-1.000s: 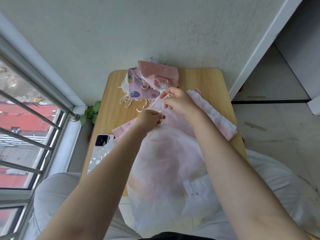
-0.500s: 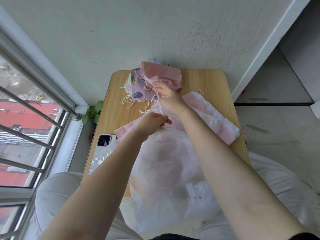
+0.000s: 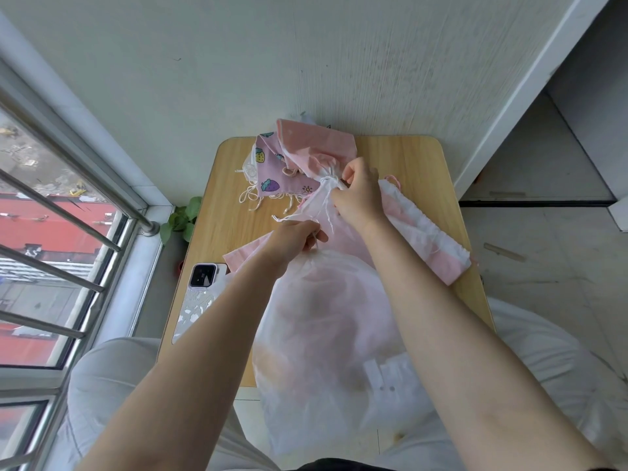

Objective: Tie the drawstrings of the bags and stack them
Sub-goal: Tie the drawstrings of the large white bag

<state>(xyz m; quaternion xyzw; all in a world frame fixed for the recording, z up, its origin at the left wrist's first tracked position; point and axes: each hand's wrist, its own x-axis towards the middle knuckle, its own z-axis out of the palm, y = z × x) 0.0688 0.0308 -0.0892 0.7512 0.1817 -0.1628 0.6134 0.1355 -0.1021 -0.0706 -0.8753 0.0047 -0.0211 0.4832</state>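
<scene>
Right hand point(image 3: 360, 193) now farther up, gripping white bag point(image 3: 326, 321) neck, left hand point(image 3: 294, 237) still pinching drawstring point(image 3: 289, 217)

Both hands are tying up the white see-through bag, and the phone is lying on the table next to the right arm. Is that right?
Not quite. The head view shows the phone lying on the table beside the left arm, near the window. Both hands, left hand and right hand, do work on the white bag.

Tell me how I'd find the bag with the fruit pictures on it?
Look at the wooden table against the wall, at its far edge. A small pile of bags sits there; the fruit-print bag lies on the pile's window side. Its neighbours are plain pink or white, and only it has strawberries printed on lilac cloth.
</scene>
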